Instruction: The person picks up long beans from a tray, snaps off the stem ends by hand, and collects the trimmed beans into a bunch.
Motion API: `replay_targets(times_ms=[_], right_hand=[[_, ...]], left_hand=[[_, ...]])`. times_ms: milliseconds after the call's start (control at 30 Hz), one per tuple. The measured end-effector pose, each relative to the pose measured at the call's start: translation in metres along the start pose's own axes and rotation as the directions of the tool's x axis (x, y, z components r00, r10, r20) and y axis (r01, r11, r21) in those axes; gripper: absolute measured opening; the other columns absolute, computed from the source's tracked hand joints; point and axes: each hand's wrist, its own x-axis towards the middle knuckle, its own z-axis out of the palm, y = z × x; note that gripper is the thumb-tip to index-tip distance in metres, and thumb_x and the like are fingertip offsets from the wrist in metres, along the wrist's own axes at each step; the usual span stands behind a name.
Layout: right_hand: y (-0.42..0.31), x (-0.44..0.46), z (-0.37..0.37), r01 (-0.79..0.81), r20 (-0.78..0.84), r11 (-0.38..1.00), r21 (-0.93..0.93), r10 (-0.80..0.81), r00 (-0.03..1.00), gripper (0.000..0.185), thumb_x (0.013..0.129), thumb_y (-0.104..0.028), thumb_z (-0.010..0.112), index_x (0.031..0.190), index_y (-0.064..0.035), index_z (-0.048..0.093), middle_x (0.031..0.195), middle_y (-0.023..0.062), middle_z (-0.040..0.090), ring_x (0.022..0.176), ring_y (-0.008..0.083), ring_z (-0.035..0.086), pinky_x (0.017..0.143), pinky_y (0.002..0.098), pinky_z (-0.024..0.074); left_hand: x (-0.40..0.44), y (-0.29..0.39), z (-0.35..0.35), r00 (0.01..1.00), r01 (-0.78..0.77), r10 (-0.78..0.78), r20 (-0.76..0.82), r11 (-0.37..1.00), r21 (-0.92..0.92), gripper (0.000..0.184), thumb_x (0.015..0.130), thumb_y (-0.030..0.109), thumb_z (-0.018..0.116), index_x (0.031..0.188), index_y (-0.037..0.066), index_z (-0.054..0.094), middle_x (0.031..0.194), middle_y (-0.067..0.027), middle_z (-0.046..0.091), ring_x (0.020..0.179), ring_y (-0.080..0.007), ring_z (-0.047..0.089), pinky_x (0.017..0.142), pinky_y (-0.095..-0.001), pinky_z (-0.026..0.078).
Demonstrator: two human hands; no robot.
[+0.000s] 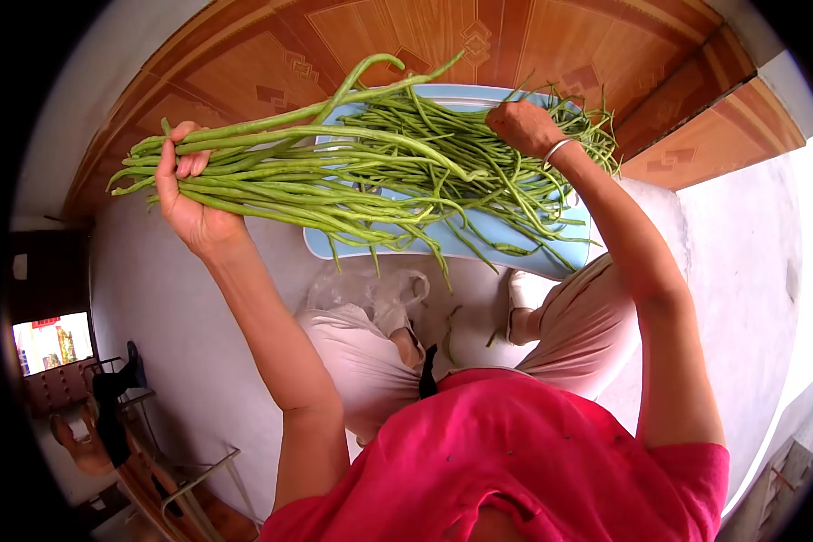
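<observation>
My left hand [190, 185] is wrapped around one end of a thick bundle of long green beans [307, 172], raised at the left of the table. The loose ends of that bundle trail to the right. Over the right half of the light blue table [551, 262] lies a tangled pile of thinner long beans [443, 135]. My right hand [524, 126], with a bangle at the wrist, is closed at the top of this pile. Its fingertips face away, so what it holds, if anything, is hidden.
A clear plastic bag [366, 287] lies on the floor between my feet, near a few dropped bean pieces [450, 325]. Wooden panelled doors [515, 45] stand behind the table. At the lower left are a metal-framed rack [199, 474] and a lit screen [54, 343].
</observation>
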Motion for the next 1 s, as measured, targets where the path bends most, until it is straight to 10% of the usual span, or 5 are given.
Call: replay_targets(times_ms=[400, 1000], right_hand=[[-0.019, 0.074, 0.066, -0.171, 0.118, 0.97, 0.174, 0.152, 0.981, 0.045, 0.082, -0.047, 0.059, 0.101, -0.0068, 0.066, 0.108, 0.0169, 0.063, 0.102, 0.0346, 0.059, 0.087, 0.0435, 0.048], [-0.039, 0.079, 0.078, -0.094, -0.03, 0.989, 0.115, 0.098, 0.995, 0.041, 0.073, -0.038, 0.067, 0.098, -0.005, 0.066, 0.099, 0.0184, 0.063, 0.094, 0.0353, 0.061, 0.08, 0.0434, 0.0502]], left_hand=[[-0.004, -0.031, -0.035, 0.972, 0.165, -0.139, -0.188, 0.978, 0.129, 0.006, 0.091, 0.001, 0.049, 0.096, 0.0, 0.047, 0.088, -0.0072, 0.05, 0.064, -0.0085, 0.041, 0.056, -0.0227, 0.04], [-0.009, -0.058, -0.039, 0.947, 0.265, -0.221, -0.232, 0.946, 0.184, 0.009, 0.088, 0.001, 0.054, 0.095, 0.0, 0.049, 0.088, -0.0076, 0.052, 0.062, -0.0071, 0.041, 0.055, -0.0212, 0.04]])
